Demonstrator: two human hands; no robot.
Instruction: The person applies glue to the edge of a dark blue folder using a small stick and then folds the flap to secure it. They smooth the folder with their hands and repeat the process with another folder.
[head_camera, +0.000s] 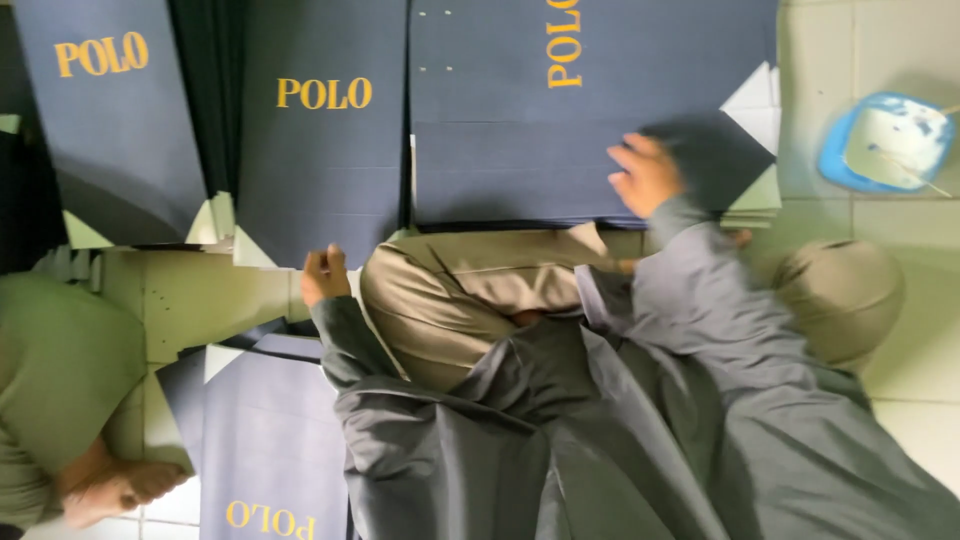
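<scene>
right hand (645, 175): fingers spread flat on the stack of dark navy folded paper bags (520, 150) lying on the pale tiled floor (900, 280), holding nothing | left hand (323, 273): curled into a loose fist, empty, beside the tan trouser knee (450, 290) | blue glue dish (885, 140): floor, well apart from the stack

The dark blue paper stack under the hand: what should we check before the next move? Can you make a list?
1. Right hand on the dark blue stack: ok, it rests on top.
2. Grip on a sheet: cannot tell, blurred.
3. Left hand free: ok, a loose fist, holding nothing visible.
4. Stack edges squared: cannot tell, though white corners stick out at the right.
5. Blue dish apart from the stack: ok.
</scene>
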